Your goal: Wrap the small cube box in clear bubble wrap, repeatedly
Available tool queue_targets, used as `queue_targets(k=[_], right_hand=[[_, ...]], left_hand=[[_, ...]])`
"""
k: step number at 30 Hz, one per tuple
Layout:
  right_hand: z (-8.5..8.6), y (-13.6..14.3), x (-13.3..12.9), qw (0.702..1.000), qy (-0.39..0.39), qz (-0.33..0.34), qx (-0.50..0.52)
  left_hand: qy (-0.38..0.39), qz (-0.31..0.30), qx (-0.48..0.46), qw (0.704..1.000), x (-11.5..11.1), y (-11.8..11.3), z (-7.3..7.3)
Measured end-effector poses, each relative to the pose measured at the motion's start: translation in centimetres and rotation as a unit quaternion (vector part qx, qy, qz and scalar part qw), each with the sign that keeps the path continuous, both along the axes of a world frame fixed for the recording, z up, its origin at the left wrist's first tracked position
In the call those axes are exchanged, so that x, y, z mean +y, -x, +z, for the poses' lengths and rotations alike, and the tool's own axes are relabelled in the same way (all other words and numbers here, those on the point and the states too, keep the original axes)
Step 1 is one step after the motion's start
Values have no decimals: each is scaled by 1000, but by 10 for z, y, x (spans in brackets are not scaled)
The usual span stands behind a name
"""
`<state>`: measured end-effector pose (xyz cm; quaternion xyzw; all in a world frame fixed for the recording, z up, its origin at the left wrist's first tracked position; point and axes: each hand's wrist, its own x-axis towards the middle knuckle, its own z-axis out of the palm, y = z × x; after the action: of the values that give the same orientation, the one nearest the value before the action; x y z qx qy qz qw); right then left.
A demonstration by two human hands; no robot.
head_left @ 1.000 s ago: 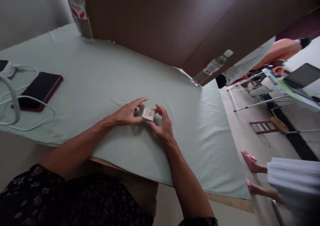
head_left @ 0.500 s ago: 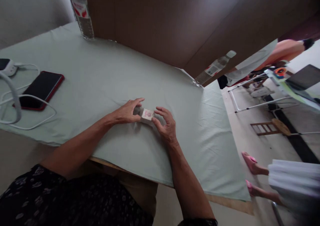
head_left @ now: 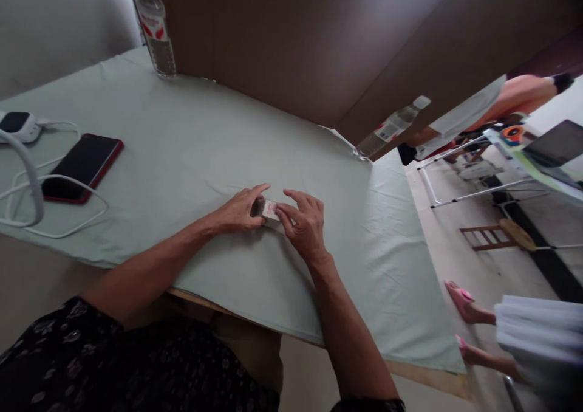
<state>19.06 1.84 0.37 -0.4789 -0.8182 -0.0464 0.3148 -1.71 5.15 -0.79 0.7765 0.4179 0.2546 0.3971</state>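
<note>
A small white box [head_left: 270, 209] with red print on top lies on the cloth near the middle of the table; its left end looks darker or see-through. Around that left end curls my left hand [head_left: 239, 210], thumb on the near side and fingers on the far side. At the box's right end, my right hand [head_left: 306, 220] pinches the edge with thumb and a finger, while its index finger stretches out above. The exact contents of the box are hidden.
A phone [head_left: 84, 168] with a red case and white cable [head_left: 68, 233] lie left, beside a white charger [head_left: 28, 126]. Bottles [head_left: 157, 32] [head_left: 394, 126] stand along a brown panel [head_left: 273, 47]. To the right are a stool [head_left: 517, 234], another table and other people.
My right thumb and a finger have closed on the box's right end. The left hand has drawn in closer around the other end. The view has shifted slightly.
</note>
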Motion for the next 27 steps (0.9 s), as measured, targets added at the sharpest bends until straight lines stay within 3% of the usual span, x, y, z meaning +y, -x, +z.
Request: queue_targets(k=[4, 11, 18, 22, 25, 27], right_hand=[[8, 6, 10, 1000, 7, 1, -28], [19, 5, 43, 999, 38, -9, 34], [42, -7, 82, 986, 66, -21, 151], [44, -15, 103, 961, 112, -37, 249], [38, -20, 99, 934, 118, -78, 329], [35, -20, 82, 921, 86, -102, 366]], left_hand=[[-11, 3, -11, 1000, -1, -1, 0], [-15, -4, -106, 994, -2, -2, 2], [134, 20, -235, 963, -1, -3, 6], [213, 19, -286, 934, -1, -8, 2], [222, 65, -277, 933, 1, -11, -3], [208, 104, -269, 935, 2, -13, -5]])
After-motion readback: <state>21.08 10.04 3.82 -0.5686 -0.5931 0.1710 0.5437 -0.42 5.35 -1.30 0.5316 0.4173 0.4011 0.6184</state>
